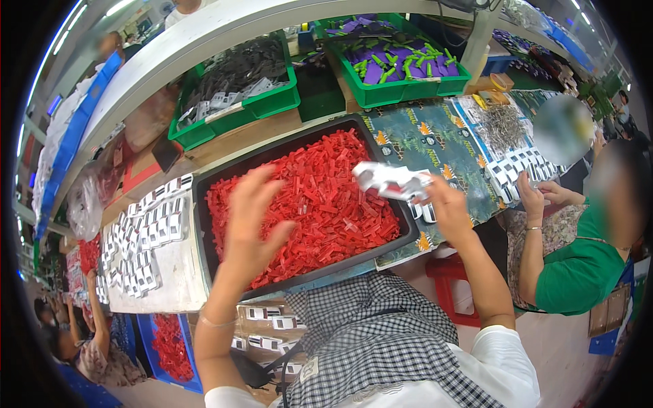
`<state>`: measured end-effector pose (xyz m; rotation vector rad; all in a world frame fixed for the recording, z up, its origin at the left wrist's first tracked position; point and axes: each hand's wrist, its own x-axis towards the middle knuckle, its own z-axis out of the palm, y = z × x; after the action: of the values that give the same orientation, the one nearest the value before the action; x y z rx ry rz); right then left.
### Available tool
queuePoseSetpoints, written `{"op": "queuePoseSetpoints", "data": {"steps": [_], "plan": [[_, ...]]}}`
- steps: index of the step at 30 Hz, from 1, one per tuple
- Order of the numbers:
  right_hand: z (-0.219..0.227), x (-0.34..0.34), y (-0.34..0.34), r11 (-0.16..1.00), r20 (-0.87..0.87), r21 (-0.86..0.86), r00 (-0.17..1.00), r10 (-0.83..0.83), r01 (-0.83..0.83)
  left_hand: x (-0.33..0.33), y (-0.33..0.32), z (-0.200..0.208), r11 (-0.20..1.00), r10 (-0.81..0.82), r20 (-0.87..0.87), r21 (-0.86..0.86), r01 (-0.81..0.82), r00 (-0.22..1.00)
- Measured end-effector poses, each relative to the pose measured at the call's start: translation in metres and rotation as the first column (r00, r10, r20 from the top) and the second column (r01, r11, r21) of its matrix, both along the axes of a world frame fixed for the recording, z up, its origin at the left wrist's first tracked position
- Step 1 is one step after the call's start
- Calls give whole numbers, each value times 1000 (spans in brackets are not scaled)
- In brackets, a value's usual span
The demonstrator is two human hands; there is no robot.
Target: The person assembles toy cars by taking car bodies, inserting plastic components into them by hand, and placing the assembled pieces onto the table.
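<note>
Above a black tray [203,234] heaped with small red plastic pieces [326,211], my left hand [253,221] hovers with fingers spread and slightly blurred; nothing shows in it. My right hand [449,207] is closed on a short row of white plastic housings [391,182] over the tray's right side. Their dark slots and cut-outs show, but motion smears the detail and I cannot tell how many there are. Just below them, a few more white housings [426,213] lie beside the tray's right edge, partly hidden by my hand.
White housings [146,228] stand in rows left of the tray. Green bins behind hold grey-and-white parts [238,71] and purple and lime-green parts [401,64]. At right, a co-worker in green [568,275] handles white housings near a metal-pin pile [502,128]. A white shelf beam [204,44] crosses overhead.
</note>
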<state>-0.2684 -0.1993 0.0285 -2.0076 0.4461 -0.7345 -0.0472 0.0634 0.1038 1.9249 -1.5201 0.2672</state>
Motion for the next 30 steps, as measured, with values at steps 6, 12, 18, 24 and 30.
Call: {"op": "queuePoseSetpoints", "data": {"steps": [6,12,18,24,30], "plan": [[24,67,58,919,-45,71,919,391,-387,-1,-63,-49,939,-140,-356,249,238,924],[-10,85,35,751,-301,-554,927,221,-359,51,-55,-94,997,-31,-956,-50,-59,291],[-11,105,36,792,-330,-457,904,273,-406,57,-59,-97,969,-188,-982,-186,-164,0],[4,145,47,808,-309,-431,907,286,-402,62,-59,-97,943,-230,-973,-216,-254,-27],[-4,149,52,688,-548,-445,782,297,-573,68,-57,-92,924,-247,-969,-227,-309,-26]]}}
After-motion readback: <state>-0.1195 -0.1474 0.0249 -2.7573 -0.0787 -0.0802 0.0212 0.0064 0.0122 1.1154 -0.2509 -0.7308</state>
